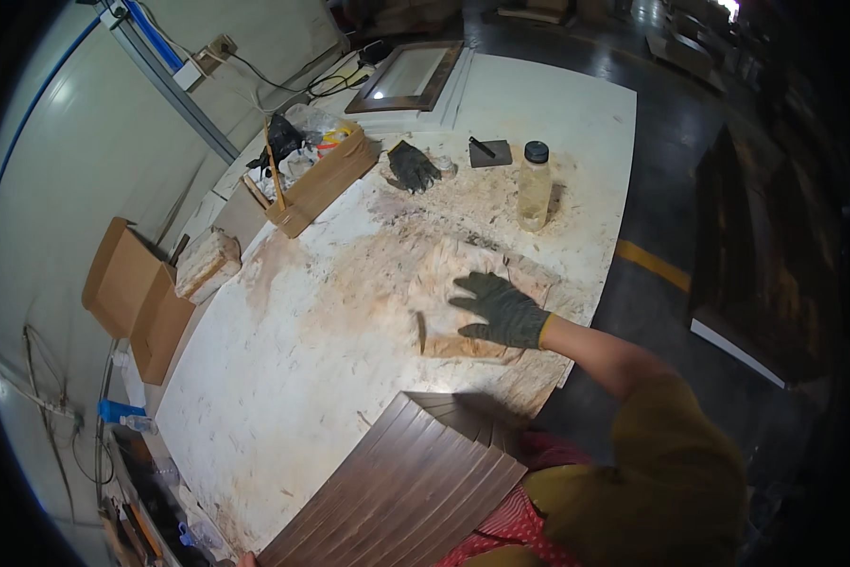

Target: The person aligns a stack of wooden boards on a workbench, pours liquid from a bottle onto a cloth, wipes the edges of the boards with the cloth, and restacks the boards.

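Observation:
My right hand (503,310), in a dark grey-green knitted glove, lies with fingers spread on a stained, pale, crumpled cloth-like sheet (444,348) on the white table. Just left of its fingers is a short dark strip (421,333). A stack of dark brown wood-grain boards (397,487) stands on the near side of the table, against my body. Only a bit of a bare finger of my left hand (247,559) shows, touching the stack's lower left corner; the rest is out of the picture.
Farther back are a second dark glove (413,168), a dark grey block (490,153), a black-capped bottle (535,189) and a glazed brown frame (408,77). Along the left edge stand a filled cardboard box (326,184), a wrapped bundle (208,265) and an open carton (146,302). Sawdust-like debris covers the tabletop.

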Demonstrator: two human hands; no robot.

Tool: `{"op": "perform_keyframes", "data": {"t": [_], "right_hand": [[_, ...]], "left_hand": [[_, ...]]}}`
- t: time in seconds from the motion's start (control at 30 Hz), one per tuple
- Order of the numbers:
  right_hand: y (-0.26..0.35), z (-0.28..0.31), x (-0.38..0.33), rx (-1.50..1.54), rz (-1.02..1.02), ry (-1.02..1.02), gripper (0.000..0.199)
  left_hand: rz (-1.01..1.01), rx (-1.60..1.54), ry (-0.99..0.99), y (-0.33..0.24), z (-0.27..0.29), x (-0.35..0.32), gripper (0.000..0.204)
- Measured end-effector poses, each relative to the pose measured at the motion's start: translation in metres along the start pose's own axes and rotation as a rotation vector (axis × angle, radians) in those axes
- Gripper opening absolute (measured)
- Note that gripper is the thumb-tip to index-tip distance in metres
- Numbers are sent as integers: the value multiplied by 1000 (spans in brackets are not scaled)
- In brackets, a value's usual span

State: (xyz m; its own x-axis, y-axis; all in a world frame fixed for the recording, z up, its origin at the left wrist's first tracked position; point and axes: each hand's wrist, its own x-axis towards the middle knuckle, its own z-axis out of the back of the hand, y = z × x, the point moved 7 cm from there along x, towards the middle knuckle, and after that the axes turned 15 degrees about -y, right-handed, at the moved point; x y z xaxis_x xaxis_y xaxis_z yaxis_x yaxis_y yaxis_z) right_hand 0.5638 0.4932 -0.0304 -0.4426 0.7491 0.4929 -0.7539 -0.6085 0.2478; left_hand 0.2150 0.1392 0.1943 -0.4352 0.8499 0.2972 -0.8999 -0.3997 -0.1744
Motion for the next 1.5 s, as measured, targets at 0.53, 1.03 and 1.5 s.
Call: {"op": "perform_keyframes", "data": {"t": [0.53,1.03,1.5], "right_hand": [[-206,47,41,245,-922,-309,82],[-48,74,39,-352,-17,735,47],[-5,53,89,-509,55,916,62]], "left_hand": [[29,-31,6,17,-6,2,62],[23,3,-4,6,-2,3,57],[-23,-3,-28,-3,2,5,57]]}}
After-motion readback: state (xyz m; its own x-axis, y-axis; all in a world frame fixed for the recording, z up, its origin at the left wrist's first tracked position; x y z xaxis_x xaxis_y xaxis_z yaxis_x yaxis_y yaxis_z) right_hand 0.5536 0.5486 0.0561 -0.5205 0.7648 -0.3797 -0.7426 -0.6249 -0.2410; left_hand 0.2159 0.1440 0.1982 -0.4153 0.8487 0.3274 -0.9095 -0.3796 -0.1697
